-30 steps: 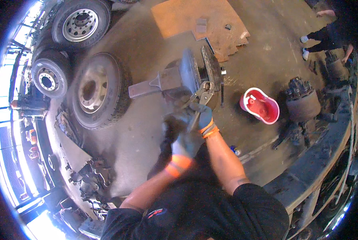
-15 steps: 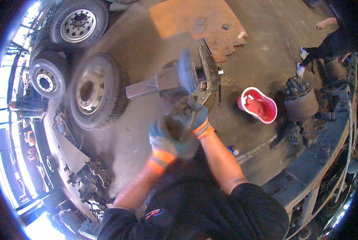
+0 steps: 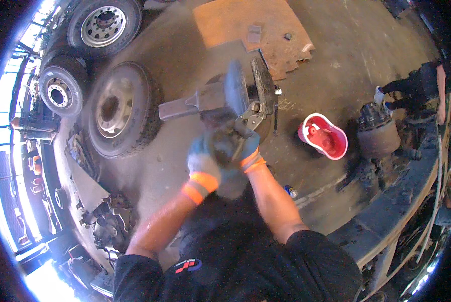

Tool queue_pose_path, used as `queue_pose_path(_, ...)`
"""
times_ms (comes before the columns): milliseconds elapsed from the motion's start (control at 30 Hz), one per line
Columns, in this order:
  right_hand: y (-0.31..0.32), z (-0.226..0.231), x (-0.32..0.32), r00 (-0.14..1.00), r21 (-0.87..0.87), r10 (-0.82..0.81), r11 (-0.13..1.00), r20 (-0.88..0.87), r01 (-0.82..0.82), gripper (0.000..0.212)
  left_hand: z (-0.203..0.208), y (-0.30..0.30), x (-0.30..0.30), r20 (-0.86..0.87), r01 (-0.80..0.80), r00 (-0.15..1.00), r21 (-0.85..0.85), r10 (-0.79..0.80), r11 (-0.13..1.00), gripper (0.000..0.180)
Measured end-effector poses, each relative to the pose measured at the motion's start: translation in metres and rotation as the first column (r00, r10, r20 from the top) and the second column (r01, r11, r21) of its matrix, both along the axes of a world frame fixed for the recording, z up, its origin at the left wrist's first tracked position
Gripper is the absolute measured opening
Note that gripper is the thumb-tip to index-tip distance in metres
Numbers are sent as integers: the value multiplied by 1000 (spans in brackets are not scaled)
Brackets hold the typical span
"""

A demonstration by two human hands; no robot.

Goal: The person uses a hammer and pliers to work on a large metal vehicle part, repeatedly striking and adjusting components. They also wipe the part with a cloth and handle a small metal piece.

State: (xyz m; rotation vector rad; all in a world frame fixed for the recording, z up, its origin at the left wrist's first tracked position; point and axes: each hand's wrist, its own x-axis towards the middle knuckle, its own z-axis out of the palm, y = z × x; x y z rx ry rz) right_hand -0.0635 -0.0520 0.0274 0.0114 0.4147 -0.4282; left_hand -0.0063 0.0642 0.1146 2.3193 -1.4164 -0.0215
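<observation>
Wheel (image 3: 118, 103): resting on floor, leaving the arms room.
Vise (image 3: 205, 99): standing ahead of both hands, likely lending a firm base.
Left hand (image 3: 203, 160): showing blurred beside a dark object (image 3: 225, 146); can't tell finger state.
Right hand (image 3: 249, 143): fingers wrapping pliers, probably for steadiness.
Pliers (image 3: 253, 118): pointing toward vise's right side.
Tub (image 3: 331, 141): sitting right, apart.

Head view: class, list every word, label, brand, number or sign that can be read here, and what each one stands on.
None can be quoted with confidence.
Shirt emblem: red and blue, with tiny lettering too small to read surely.
Can: blue and silver; any print is too small to read.
Near tyre: the sidewall is too blurred to show any lettering.
</observation>
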Motion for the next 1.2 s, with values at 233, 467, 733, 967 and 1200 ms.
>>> queue_pose_path(233,0,-3,1,999,18,-8,1000,39,7,23,-74,48,-50,-253,-150,960,-105,119,983,27)
queue_pose_path(467,2,-24,2,1000,-39,-21,999,21,22,23,-63,14,-79,-881,-713,305,40,361,700,45)
queue_pose_path(733,-1,-14,0,998,-14,-45,999,48,45,18,-5,10,-62,-900,-517,-408,368,155,773,38)
queue_pose_path(967,0,-4,2,998,-14,-55,998,14,55,17,-75,16,-62,-948,-722,-256,56,-191,689,36)
queue_pose_path(1200,-2,-12,-3,995,-69,-16,997,103,23,17,-38,20,-61,-961,-544,-206,270,185,794,48)
